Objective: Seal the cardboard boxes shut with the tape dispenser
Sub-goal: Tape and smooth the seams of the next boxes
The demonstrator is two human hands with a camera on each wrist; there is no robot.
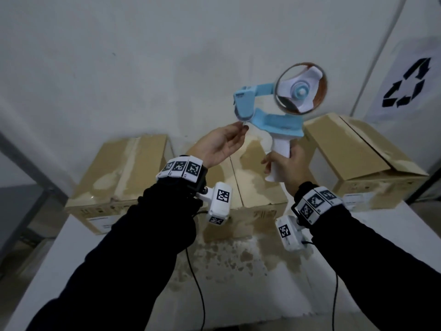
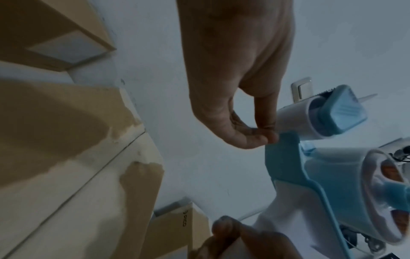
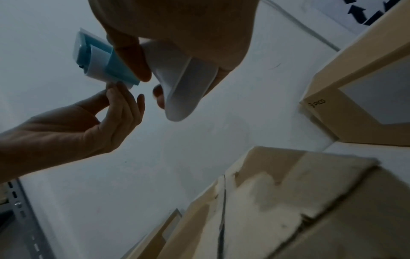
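Observation:
My right hand [image 1: 286, 168] grips the white handle of a blue and white tape dispenser [image 1: 274, 120] and holds it up above the boxes, with its clear tape roll [image 1: 301, 88] at the upper right. My left hand [image 1: 242, 127] reaches up to the dispenser's front. Its thumb and forefinger [image 2: 267, 134] pinch together beside the white roller [image 2: 295, 121], on the thin clear tape end. Three cardboard boxes stand in a row on the table: left [image 1: 124, 173], middle [image 1: 250, 177], right [image 1: 358, 154]. Their top flaps lie closed, with pale torn patches along the seams.
The boxes sit against a white wall on a white table [image 1: 143, 295]. A grey metal shelf frame [image 1: 23, 187] stands at the left. At the right, a white panel carries a black recycling sign [image 1: 405, 84]. Cables hang from both wrist cameras over the table's front.

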